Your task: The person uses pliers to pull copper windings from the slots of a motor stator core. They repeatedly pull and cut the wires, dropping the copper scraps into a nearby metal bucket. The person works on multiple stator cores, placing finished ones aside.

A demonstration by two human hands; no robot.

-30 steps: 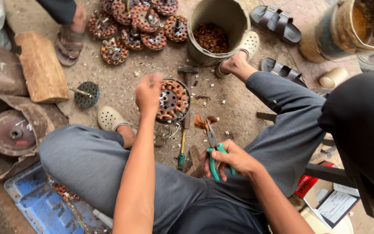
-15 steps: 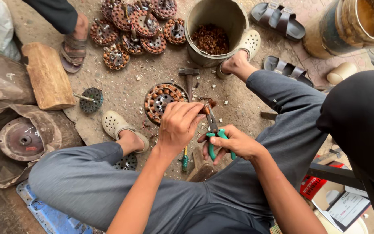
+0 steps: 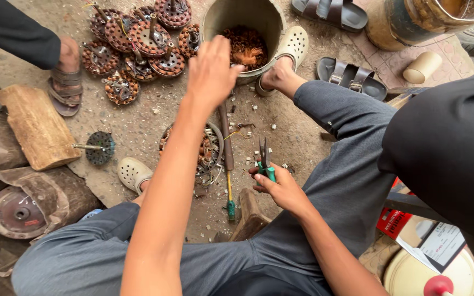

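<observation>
Copper wire [image 3: 248, 55] sits under my left hand [image 3: 210, 71], its grip loosely curled over the bucket [image 3: 215, 22]; my right hand [image 3: 281, 186] clamps green-handled pliers [image 3: 264, 161].

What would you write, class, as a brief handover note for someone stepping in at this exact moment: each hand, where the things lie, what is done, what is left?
Left hand: stretched over the bucket rim, above the copper wire inside; whether it holds anything cannot be told.
Right hand: gripping green-handled pliers, tips up.
Stator with windings lies on the ground between the feet, a screwdriver beside it.
Done: some copper is in the bucket.
Left: wire remains in this stator; a pile of motor cores waits beyond.
</observation>
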